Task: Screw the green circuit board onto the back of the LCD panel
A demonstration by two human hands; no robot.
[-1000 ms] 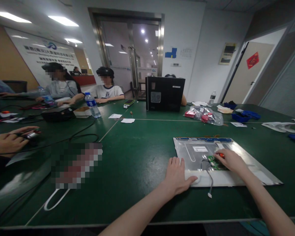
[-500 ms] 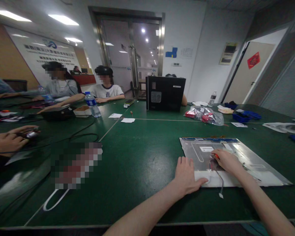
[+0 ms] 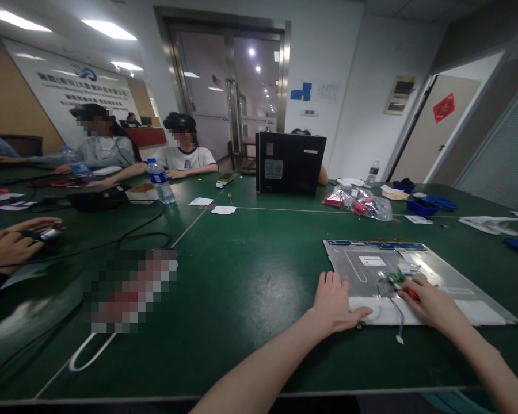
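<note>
Display panel (image 3: 451,277) parallels the desk's near edge (image 3: 164,376); its circuit board (image 3: 396,279) lies just beyond-left of our nearer right hand (image 3: 427,298), fingers clamped on an orange handle (image 3: 413,294); left hand (image 3: 333,300), thumb apart.

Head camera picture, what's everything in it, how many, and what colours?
Display panel: 1, silver and white, under both hands
Circuit board: 1, green, on panel
Cable: 1, grey, over panel's near edge
Orange-red object: 1, in right hand
Computer tower: 1, black, table's far side
Plastic bag: 1, clear, red contents, right
Pixelated object: 1, reddish, left
Table: 1, green, below everything
Glass doors: 2, clear, far wall
Other people: several, mixed clothes, left and beyond
Smaller clutter: too much to count
Left hand: 1, bare, panel's left edge
Right hand: 1, bare, beside board
</note>
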